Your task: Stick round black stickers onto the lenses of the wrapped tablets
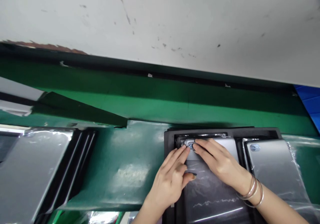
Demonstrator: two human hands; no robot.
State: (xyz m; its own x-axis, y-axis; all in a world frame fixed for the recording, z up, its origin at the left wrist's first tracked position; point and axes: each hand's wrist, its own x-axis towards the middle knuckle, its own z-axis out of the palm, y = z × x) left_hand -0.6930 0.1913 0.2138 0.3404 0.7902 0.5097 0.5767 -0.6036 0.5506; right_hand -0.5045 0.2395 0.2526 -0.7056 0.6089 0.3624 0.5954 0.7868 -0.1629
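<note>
Green table top (125, 170) runs under a white wall (175, 17) with marks on it. Far to the left of my hands lies a stack of grey tablets (32, 170) in shiny plastic, with dark trays showing at its edge.

My left hand (172, 177) is not closed on anything. Its fingers are stretched forward, the tips rest beside the small round lens (190, 145), and the thumb lies on the plastic wrap. The grey tablet (212, 190) is directly under both my hands, in the left pocket of a black foam tray (170, 140). My right hand (220, 162) is also flat and loose, and its fingertips meet the left ones at the lens corner. Thin bangles (253, 190) sit on this wrist.

I judge that I am pressing or smoothing the wrap at this corner. The film looks thin and wrinkled, so any further move here calls for light, flat fingers.

Right of my right hand a second tablet (272, 164) lies in the next pocket. Beyond it is a blue crate (310, 100).
</note>
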